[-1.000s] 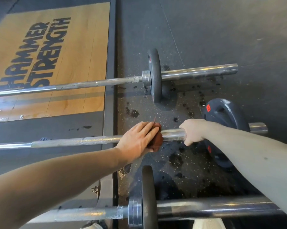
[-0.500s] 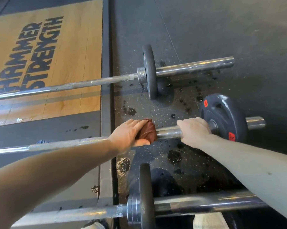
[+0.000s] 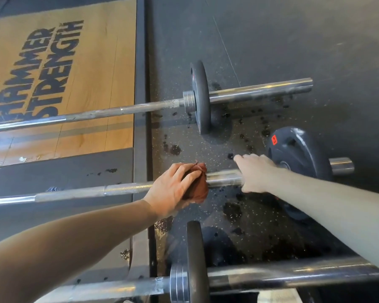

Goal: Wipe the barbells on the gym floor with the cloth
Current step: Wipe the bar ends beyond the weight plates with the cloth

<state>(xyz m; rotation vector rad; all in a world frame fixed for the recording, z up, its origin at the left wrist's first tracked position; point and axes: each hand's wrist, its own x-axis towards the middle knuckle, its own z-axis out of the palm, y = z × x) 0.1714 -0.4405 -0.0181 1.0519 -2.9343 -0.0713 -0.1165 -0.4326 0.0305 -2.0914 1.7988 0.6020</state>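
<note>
On the steel barbell [image 3: 123, 189], left hand [image 3: 173, 189] clutches crumpled cloth [image 3: 198, 186]; right hand [image 3: 256, 173] grips smooth metal.

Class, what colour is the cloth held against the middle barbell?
Reddish brown: the cloth under the left hand, seen in the head view.

left hand [image 3: 171, 191]: bare | right hand [image 3: 256, 176]: bare | left forearm [image 3: 64, 248]: bare skin all the way to the frame edge | right forearm [image 3: 337, 206]: bare skin to the frame edge
</note>
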